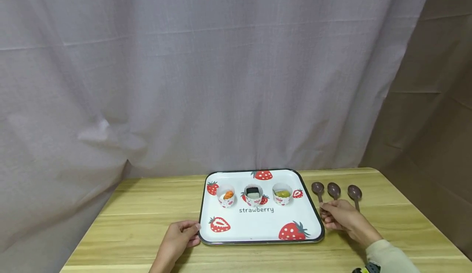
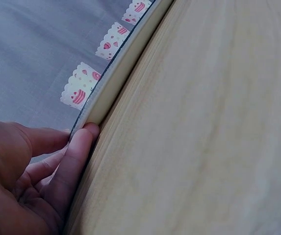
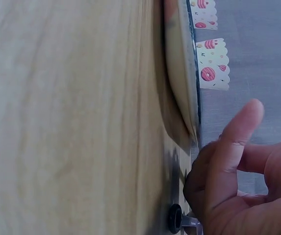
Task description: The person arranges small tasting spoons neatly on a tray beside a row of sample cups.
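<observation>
A white tray with a dark rim, printed strawberries and the word "strawberry" lies flat on the table. My left hand holds its left edge near the front corner, thumb at the rim and fingers against the side, as the left wrist view also shows. Beyond the tray's right edge, my right hand pinches the handle of the leftmost brown spoon; the fingers hide the handle's lower part. Two more brown spoons, a middle one and a right one, lie beside it, bowls toward the back.
Three patterned paper cups stand in a row on the tray: a left cup with an orange piece, a middle cup with a black-and-white piece, a right cup with a green piece. A grey curtain hangs behind the wooden table.
</observation>
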A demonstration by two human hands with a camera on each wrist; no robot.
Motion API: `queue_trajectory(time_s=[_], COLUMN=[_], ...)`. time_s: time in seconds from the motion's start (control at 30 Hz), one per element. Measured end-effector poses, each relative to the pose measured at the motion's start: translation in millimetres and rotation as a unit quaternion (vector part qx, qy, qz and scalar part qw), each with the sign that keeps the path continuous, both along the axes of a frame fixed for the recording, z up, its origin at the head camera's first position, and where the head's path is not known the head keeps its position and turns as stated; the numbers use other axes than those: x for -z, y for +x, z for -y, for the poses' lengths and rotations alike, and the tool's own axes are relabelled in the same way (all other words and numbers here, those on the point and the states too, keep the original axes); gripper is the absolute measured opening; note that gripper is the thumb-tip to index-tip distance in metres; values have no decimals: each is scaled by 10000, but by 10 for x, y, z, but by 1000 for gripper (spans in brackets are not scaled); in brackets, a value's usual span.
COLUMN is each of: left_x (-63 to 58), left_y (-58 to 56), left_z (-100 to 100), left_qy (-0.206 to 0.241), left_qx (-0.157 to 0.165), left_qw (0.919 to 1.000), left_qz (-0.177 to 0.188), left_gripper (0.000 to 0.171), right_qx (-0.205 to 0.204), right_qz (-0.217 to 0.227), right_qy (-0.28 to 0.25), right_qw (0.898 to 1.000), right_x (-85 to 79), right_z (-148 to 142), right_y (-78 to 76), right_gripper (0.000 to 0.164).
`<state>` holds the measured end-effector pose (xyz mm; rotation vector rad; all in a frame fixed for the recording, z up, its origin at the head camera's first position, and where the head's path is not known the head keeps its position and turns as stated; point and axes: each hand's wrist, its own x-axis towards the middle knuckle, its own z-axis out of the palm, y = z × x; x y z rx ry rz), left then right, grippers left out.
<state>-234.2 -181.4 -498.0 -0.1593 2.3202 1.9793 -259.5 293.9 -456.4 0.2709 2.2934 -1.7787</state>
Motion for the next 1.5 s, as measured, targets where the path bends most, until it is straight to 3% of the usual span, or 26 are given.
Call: queue_trajectory(time_s=[0.4, 0.9, 1.33, 1.5], left_x=[-2, -10, -38, -23], left_y=[-12, -9, 12, 13], left_z=[-1, 16, 30, 22], left_qy=[-10, 16, -48, 19], left_qx=[12, -12, 19, 41], left_qw=[9999, 10000, 10000, 10000], left_qz=[-99, -32, 47, 20], left_gripper=[34, 35, 34, 33], right_qx=[17, 26, -60, -8], right_qz=[-167, -380, -888, -859], right_qy=[131, 47, 90, 30], right_qw=[9998, 9993, 9960, 9963], right_x=[-79, -190, -263, -282], right_z=[-29, 102, 261, 305], right_y=[60, 99, 99, 103], right_gripper=[29, 29, 27, 27])
